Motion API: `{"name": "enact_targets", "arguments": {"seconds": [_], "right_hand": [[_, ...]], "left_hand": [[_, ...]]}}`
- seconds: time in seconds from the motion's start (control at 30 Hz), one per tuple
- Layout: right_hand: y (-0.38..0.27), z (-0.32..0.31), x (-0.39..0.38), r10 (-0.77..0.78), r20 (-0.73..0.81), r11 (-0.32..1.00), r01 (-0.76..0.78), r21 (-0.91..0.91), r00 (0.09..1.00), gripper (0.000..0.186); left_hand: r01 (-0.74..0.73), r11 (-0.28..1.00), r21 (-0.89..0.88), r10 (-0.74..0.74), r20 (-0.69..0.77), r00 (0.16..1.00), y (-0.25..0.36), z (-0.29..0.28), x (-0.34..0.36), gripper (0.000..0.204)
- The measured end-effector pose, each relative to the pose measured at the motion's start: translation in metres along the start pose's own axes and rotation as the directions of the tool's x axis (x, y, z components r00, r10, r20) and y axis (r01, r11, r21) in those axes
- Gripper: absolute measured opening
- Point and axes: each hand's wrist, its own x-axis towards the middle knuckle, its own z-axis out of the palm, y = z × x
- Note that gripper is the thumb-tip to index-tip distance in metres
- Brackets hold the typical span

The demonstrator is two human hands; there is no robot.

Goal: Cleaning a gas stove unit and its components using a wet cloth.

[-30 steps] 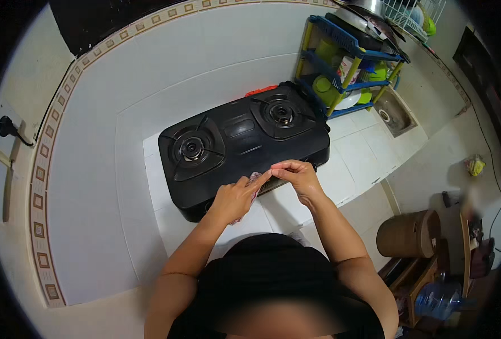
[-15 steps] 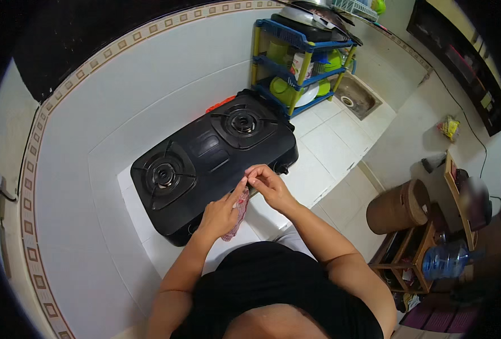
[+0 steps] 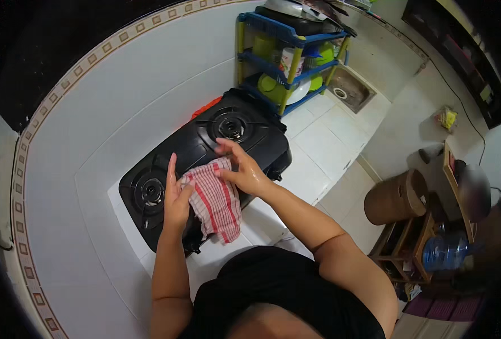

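Observation:
A red-and-white checked dishcloth (image 3: 215, 200) hangs spread between my two hands, over the front edge of the black two-burner gas stove (image 3: 197, 148). At its upper left corner, my left hand (image 3: 177, 208) has its thumb on the cloth, with the fingers pointing straight up. My right hand (image 3: 247, 174) is at the upper right corner, its thumb against the cloth and its fingers curved away above. The skin of that hand looks wet. Part of the stove's front lies hidden behind the cloth.
Right of the stove stands a blue-and-yellow rack (image 3: 287, 68) with dishes and pans. A sink (image 3: 349, 90) is set into the white tiled counter (image 3: 324, 135) beyond it. At the right are a brown bin (image 3: 394, 198) and a blue water bottle (image 3: 444, 253).
The cloth, bunched and hanging below my joined fingertips before, is now spread out and raised. My hands have parted, the left going left and the right slightly left. The view has shifted a little.

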Motion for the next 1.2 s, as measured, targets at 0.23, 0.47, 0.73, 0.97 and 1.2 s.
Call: {"name": "enact_targets", "arguments": {"seconds": [0.23,0.47,0.73,0.97,1.2], "right_hand": [[0.035,0.046,-0.001,-0.078,0.113,0.607,0.137,-0.783,0.991,0.060],[0.096,0.072,0.003,0.028,0.335,0.469,0.284,-0.837,0.942,0.056],[0.136,0.107,0.130,0.017,0.273,0.381,0.246,-0.891,0.962,0.053],[0.153,0.109,0.217,0.260,0.152,0.316,0.065,-0.947,0.953,0.051],[0.153,0.090,0.163,0.069,0.202,0.316,0.171,-0.933,0.977,0.049]], "left_hand": [[0.111,0.392,0.913,0.347,-0.259,0.901,-0.054,-0.076,-0.013,0.070],[0.451,0.125,0.884,0.365,-0.463,0.808,-0.084,-0.110,-0.051,0.066],[0.430,0.115,0.895,0.341,-0.442,0.829,-0.084,-0.107,-0.054,0.065],[0.430,0.114,0.895,0.372,-0.440,0.817,-0.089,-0.107,-0.050,0.065],[0.412,0.155,0.898,0.404,-0.438,0.803,-0.090,-0.109,-0.053,0.063]]}}
